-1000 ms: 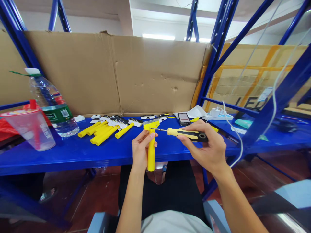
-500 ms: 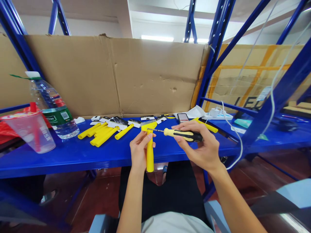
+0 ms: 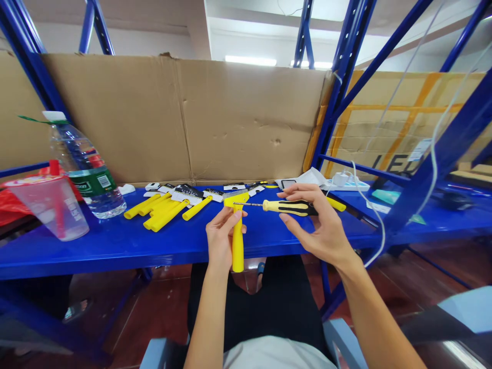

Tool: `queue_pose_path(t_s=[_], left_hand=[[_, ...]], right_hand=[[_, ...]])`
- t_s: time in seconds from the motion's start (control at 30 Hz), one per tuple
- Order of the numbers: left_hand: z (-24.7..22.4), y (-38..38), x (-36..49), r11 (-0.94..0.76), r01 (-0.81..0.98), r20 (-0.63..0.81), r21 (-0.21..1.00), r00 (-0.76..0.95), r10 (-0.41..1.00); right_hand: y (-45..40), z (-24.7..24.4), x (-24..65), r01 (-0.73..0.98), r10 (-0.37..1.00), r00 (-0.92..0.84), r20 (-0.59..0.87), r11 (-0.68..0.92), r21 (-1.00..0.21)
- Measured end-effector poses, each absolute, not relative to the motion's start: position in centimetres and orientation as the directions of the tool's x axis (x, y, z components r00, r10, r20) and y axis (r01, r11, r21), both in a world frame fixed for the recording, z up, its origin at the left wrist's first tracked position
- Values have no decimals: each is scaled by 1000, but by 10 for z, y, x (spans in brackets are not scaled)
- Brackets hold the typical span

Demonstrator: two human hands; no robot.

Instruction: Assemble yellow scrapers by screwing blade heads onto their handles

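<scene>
Two things are shifting at the right hand (image 3: 321, 228): its hold is loosening, and the tool it carries is levelling out. The thumb and forefinger are spreading apart, one above and one below a black-and-yellow screwdriver (image 3: 290, 207) with a thin steel shaft, leaving gaps on both sides of the handle. How the other fingers are bearing it, I cannot tell from this view. In the earlier frames those fingers were wrapped snugly around the handle, which sloped down toward its butt; now the hand is far wider open and the screwdriver is lying nearly flat. Its tip is reaching the broad head of a yellow plastic scraper (image 3: 238, 241), though I cannot tell whether they are touching. The left hand (image 3: 222, 237) is curling closed around the scraper's handle, holding it upright just over the front edge of a blue steel shelf (image 3: 115, 251). Farther back, several yellow plastic handles (image 3: 165, 212) are lying together on the shelf, while a black smartphone (image 3: 288, 183), plainly visible a second ago, is now almost hidden behind the right hand's raised thumb.
</scene>
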State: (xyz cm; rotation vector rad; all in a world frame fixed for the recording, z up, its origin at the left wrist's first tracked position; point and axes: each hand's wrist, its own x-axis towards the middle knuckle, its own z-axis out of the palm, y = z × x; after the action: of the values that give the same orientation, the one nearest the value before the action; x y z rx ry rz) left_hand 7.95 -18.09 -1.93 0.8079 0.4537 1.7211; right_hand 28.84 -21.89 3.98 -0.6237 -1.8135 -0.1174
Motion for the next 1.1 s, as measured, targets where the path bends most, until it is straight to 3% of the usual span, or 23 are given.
queue_pose_path(t_s=[0.17,0.33,0.57,0.77,0.87,1.1], left_hand=[[-19,-181,78,-282,-683,290,674,-106,951],[-21,-180,78,-295,-676,294,675,-121,948],[-22,-180,84,-264,-661,298,702,-64,953],[-21,-179,82,-276,-677,288,682,-99,953],[-22,-179,82,-263,-677,288,687,-79,954],[-22,-179,83,-257,-672,288,694,-68,955]], right_hand=[[-221,38,290,553,282,-125,951,816,-169],[-232,43,294,569,428,-230,874,788,-236],[-236,47,306,630,445,-223,867,745,-219],[-241,54,314,661,637,-280,718,671,-337],[-242,58,318,711,686,-301,662,624,-323],[-242,54,320,705,625,-279,729,649,-287]])
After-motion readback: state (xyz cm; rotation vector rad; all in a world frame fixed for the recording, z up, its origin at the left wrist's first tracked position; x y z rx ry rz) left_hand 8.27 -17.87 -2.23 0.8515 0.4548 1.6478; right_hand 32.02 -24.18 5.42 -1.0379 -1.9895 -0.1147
